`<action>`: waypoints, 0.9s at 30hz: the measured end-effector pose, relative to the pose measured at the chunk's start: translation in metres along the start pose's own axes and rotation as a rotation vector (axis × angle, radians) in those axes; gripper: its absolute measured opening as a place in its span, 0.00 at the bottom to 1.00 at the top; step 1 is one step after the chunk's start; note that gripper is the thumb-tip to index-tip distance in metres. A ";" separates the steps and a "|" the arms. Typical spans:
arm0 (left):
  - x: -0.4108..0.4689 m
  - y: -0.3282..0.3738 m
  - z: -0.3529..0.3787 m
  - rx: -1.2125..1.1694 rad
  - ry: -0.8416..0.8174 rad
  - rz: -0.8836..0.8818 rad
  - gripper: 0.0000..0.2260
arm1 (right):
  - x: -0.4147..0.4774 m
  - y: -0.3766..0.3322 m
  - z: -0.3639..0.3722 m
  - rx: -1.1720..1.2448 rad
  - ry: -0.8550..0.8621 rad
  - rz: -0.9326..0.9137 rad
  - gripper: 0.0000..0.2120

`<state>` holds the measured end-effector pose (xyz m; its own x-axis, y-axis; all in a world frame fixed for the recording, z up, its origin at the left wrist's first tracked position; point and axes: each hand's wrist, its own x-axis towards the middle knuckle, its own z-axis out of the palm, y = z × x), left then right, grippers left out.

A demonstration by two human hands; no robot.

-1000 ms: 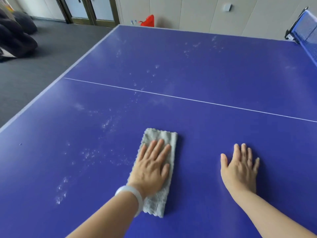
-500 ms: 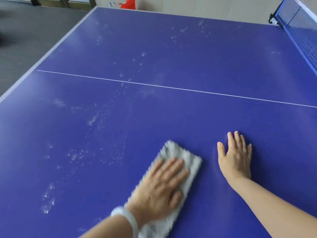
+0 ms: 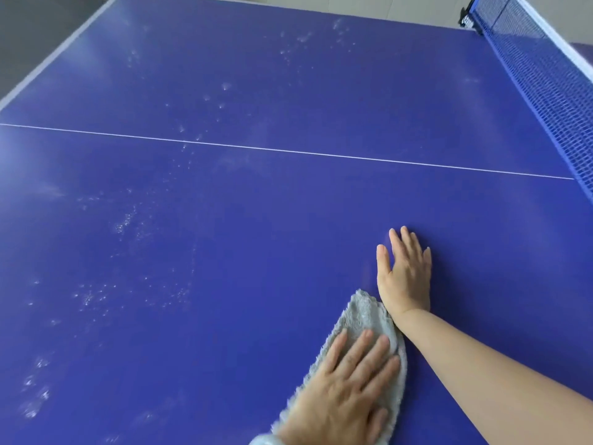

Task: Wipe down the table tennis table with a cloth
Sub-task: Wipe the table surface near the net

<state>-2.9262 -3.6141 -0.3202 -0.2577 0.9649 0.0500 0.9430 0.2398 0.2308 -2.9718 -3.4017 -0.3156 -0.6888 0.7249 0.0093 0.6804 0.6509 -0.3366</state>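
pressing down on the grey cloth (image 3: 362, 313), the left hand (image 3: 346, 390) is laid flat with its fingers straight and a little spread; nothing is pinched or curled round, so the cloth is held to the surface by palm weight alone. the cloth is folded into a long strip, and its long axis is seen to run from under the left wrist up and slightly rightward, its far tip lying against the heel of the right hand (image 3: 406, 277), touching or very nearly so. the right hand is spread flat on the bare table (image 3: 288, 220), holding nothing, and is judged to serve as a brace. the white dust specks (image 3: 96, 297) lie to the left of the cloth, well apart from it and roughly broadside to its long axis, with a further scatter beyond the white centre line (image 3: 288, 150) toward the far edge. the left hand is plainly the nearer to the dust, the right hand being on the other side of the cloth. a leftward sweep is therefore judged to be called for, the cloth being carried side-on so that its full length is brought across the specks; most of the surface is judged not yet wiped.
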 end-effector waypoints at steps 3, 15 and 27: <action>0.021 -0.067 -0.017 0.088 -0.001 -0.028 0.28 | 0.000 0.001 0.001 0.015 0.011 0.003 0.26; 0.067 -0.027 -0.011 -0.030 0.070 -0.296 0.29 | 0.000 0.002 0.004 0.049 0.015 0.003 0.28; 0.097 -0.126 -0.036 0.058 0.079 -0.679 0.27 | -0.004 0.022 -0.033 0.971 -0.188 0.190 0.24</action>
<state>-3.0771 -3.5546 -0.3094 -0.8085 0.5882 -0.0162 0.5759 0.7966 0.1838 -2.9455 -3.3828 -0.2917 -0.6758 0.6954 -0.2446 0.3421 0.0019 -0.9397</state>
